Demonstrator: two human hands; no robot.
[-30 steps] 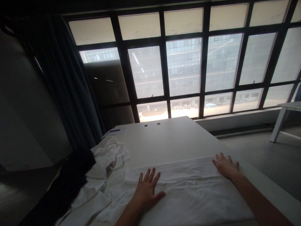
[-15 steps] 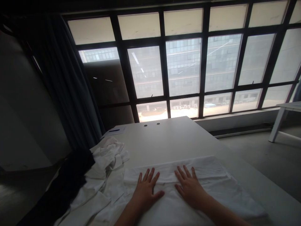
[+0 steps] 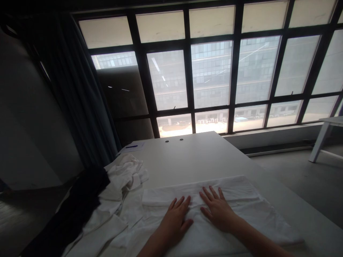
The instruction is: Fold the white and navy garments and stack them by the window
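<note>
A white cloth garment (image 3: 235,200) lies spread on the white table, with a folded band along its far edge. Its exact kind I cannot tell. My left hand (image 3: 175,219) rests flat on the cloth, left of its middle, fingers stretched out and thumb apart. To the right, my right hand (image 3: 218,208) lies palm down on the same cloth, its fingers spread across the folded band. Neither hand grips anything. A gap of cloth shows between the two hands.
Crumpled white clothes (image 3: 123,178) and a dark garment (image 3: 80,210) lie along the left side. A pen (image 3: 132,146) rests on paper near the far left corner of the table (image 3: 184,160). Windows, a curtain (image 3: 80,96) and another table (image 3: 320,141) stand around.
My left hand has slid a little to the right over the cloth, and its fingers are closer together. My right hand stays nearly in place. The view has shifted slightly.
</note>
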